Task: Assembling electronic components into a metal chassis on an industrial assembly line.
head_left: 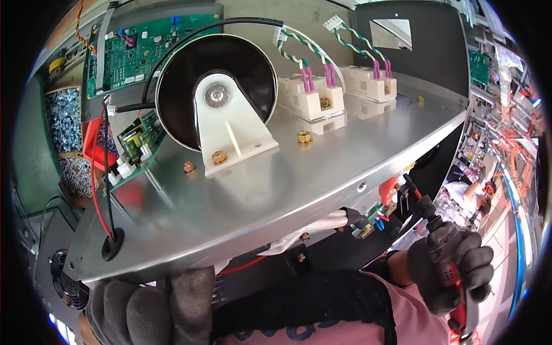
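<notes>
A bent sheet-metal chassis panel [253,195] stretches across the view in front of me. My left hand [138,313], in a dark grey glove, is closed at the panel's lower front edge, its fingers curled and its thumb against the metal. At the lower right my gloved right hand [422,273] wraps round a black and red power screwdriver [450,277]. The tool's dark nose points up and left, toward the wiring under the panel. On top of the panel sit a round black toroidal transformer [172,98] with a white bracket [221,129] and two white terminal blocks [313,103].
Copper-coloured bolts [219,157] stand on the panel. Behind is a green circuit board [155,49]; at left, a bin of small metal parts [63,118]. Red and black wires [95,195] enter a grommet. White wrapped cables [319,227] hang below. Another person [463,192] is at far right.
</notes>
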